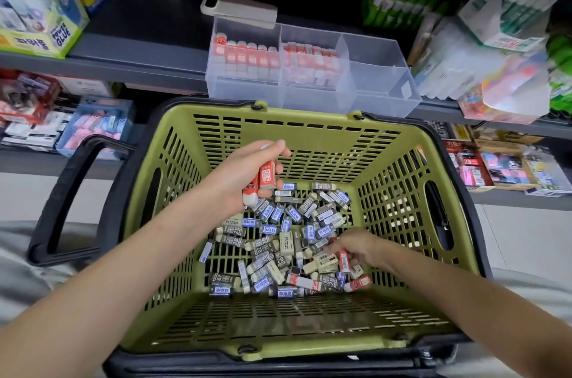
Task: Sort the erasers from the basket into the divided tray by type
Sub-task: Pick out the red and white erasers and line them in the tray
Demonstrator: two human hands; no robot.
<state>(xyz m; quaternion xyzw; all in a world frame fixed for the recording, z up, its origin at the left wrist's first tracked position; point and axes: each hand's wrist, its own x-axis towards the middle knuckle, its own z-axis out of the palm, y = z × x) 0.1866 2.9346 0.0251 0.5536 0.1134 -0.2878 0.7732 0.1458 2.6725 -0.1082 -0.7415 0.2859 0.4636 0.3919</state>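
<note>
Head view: left hand (247, 175) grips red erasers (266, 176) inside the green basket (309, 125); right hand (359, 249) curls into the eraser pile (278, 241), grasp unclear. Divided tray (374, 49) sits on the shelf (139, 68) behind, two compartments holding red erasers.

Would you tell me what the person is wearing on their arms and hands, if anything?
The left hand and the right hand are bare: no gloves, no visible ring. Both forearms are uncovered to the picture's edge, with no sleeve, watch or bracelet in view.
</note>
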